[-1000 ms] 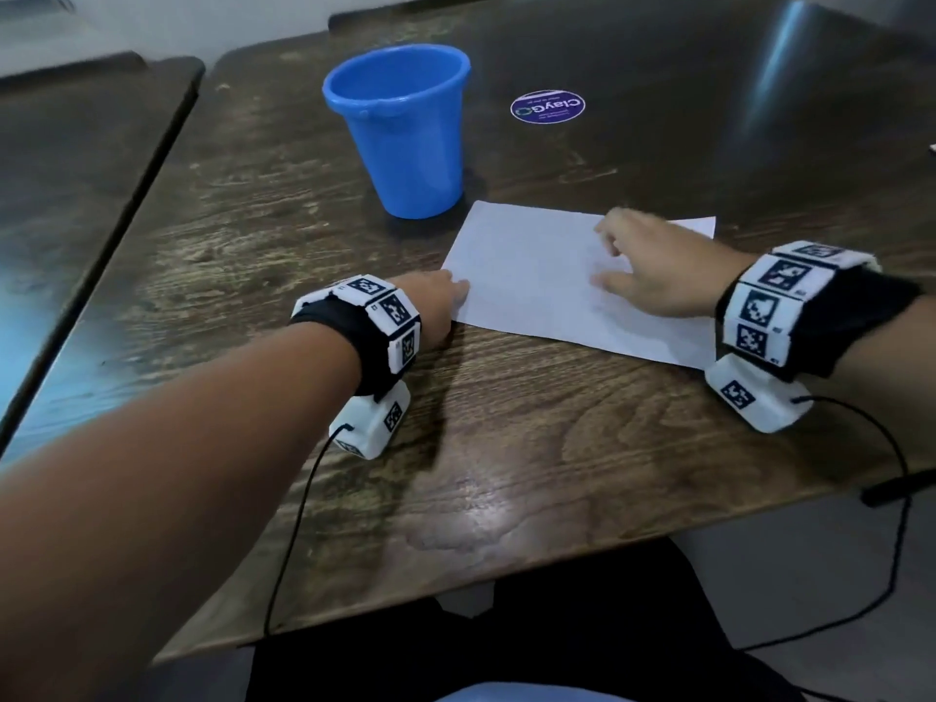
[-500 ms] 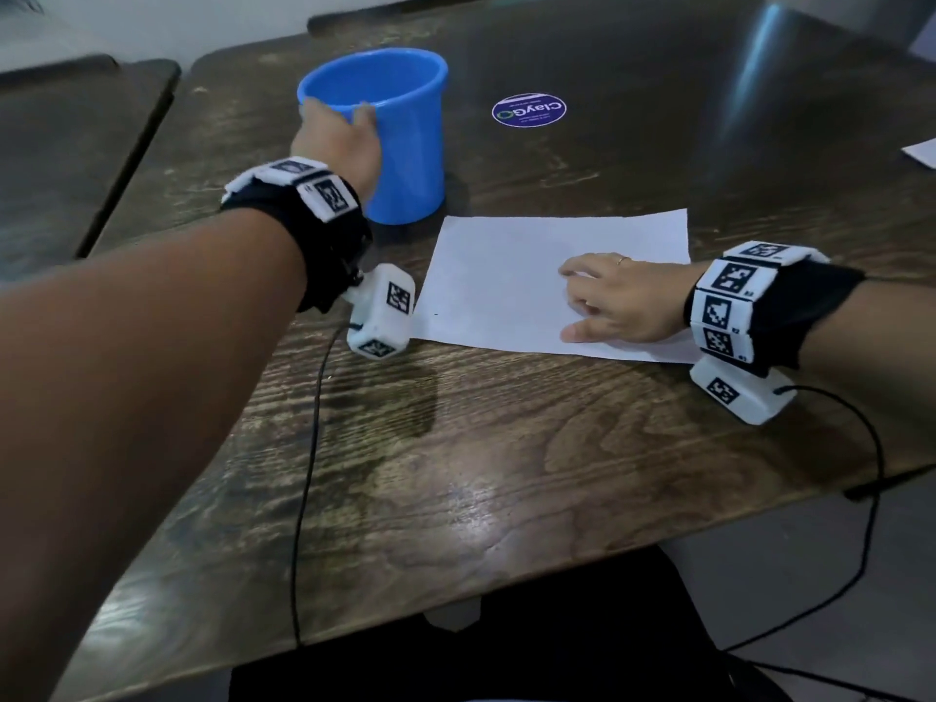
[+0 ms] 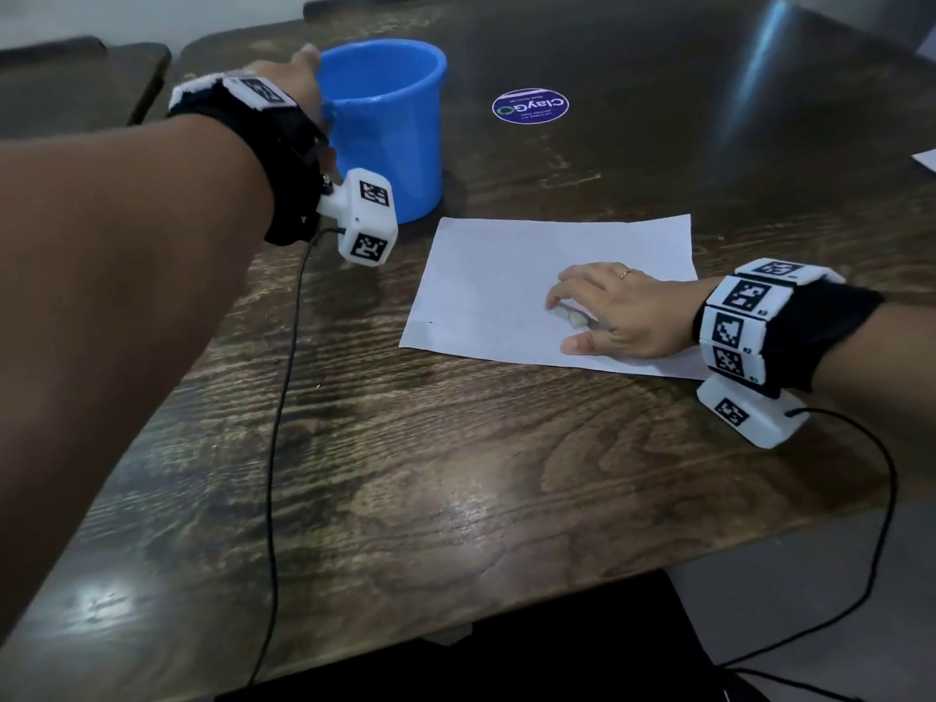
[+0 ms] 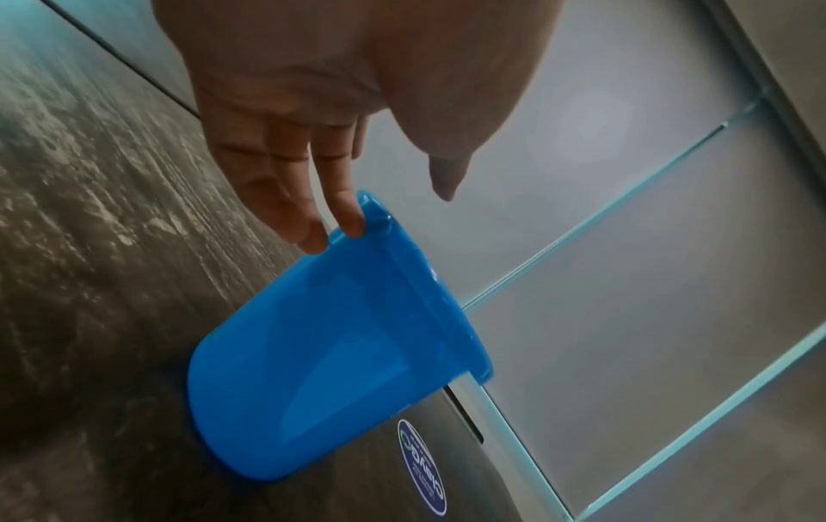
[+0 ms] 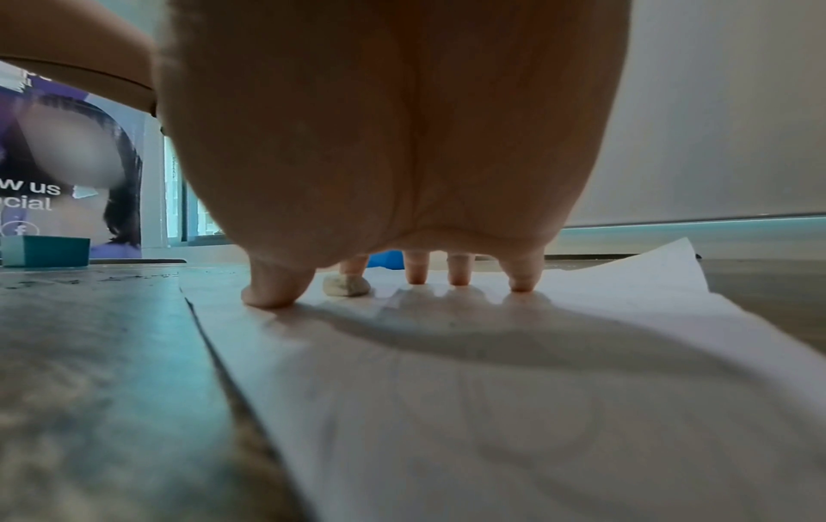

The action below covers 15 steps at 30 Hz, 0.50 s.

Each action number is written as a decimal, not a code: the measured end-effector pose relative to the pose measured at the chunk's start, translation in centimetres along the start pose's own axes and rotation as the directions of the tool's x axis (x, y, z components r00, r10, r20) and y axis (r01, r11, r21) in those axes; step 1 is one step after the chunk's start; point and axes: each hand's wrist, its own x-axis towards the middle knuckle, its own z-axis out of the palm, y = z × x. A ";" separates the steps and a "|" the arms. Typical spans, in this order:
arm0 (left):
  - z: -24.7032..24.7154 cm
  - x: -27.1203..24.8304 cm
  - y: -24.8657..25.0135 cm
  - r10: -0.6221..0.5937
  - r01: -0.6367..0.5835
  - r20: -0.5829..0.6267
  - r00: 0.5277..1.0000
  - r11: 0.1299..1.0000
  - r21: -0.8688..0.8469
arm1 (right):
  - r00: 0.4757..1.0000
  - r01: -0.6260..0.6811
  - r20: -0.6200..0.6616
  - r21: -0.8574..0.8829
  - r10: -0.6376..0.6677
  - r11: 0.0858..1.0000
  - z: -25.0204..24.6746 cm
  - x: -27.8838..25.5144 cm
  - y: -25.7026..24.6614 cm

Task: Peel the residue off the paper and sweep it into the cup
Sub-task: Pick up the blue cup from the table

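Observation:
A blue plastic cup (image 3: 390, 144) stands upright on the dark wooden table (image 3: 456, 473), behind the left corner of a white paper sheet (image 3: 506, 276). My left hand (image 3: 299, 73) is at the cup's left rim. In the left wrist view its straight fingers (image 4: 353, 226) touch the cup (image 4: 313, 371) just under the rim and the thumb hangs apart above the opening. My right hand (image 3: 562, 324) arches over the paper (image 5: 447, 406) with its fingertips (image 5: 520, 282) pressed down. A small whitish-grey lump of residue (image 3: 575, 319) (image 5: 346, 285) lies on the sheet between thumb and index finger.
A round purple sticker (image 3: 530, 106) is stuck to the table behind the paper. A second table (image 3: 76, 83) adjoins on the left. Another scrap of white paper (image 3: 927, 159) shows at the right edge. Black wrist cables (image 3: 276, 423) trail over the table's near edge.
My left hand left the paper's left edge, rose to the cup and now touches its rim. My right hand drew back along the sheet, and the lump now shows under it.

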 end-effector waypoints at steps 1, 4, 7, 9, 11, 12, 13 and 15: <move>0.1 0.1 0.1 -0.012 0.012 0.008 1.000 1.000 -0.019 | 1.000 -0.010 0.011 0.005 0.010 1.000 0.0 0.0 0.0; 0.7 1.4 -0.2 -0.058 0.060 0.029 0.998 0.995 -0.074 | 0.999 -0.033 0.024 0.007 0.033 0.999 -0.1 -0.1 -0.1; 1.6 2.3 -0.8 -0.117 0.123 0.046 0.992 0.982 -0.142 | 0.999 -0.044 0.020 0.015 0.043 0.999 -0.3 -0.2 -0.2; 2.1 2.5 -1.2 -0.142 0.150 0.053 0.988 0.974 -0.173 | 0.998 -0.057 0.026 0.027 0.057 0.998 -0.3 -0.3 -0.3; 2.4 3.1 -1.6 -0.161 0.169 0.056 0.985 0.957 -0.235 | 0.997 -0.070 0.037 0.040 0.068 0.997 -0.4 -0.2 -0.4; 2.4 3.5 -1.8 -0.182 0.194 0.067 0.981 0.942 -0.274 | 0.996 -0.075 0.042 0.045 0.073 0.996 -0.4 -0.2 -0.5; 2.4 3.9 -2.0 -0.199 0.212 0.074 0.977 0.924 -0.317 | 0.996 -0.077 0.046 0.051 0.075 0.996 -0.4 -0.2 -0.5; 2.1 4.2 -2.5 -0.220 0.224 0.054 0.974 0.906 -0.360 | 0.996 -0.082 0.048 0.067 0.079 0.994 -0.5 -0.2 -0.5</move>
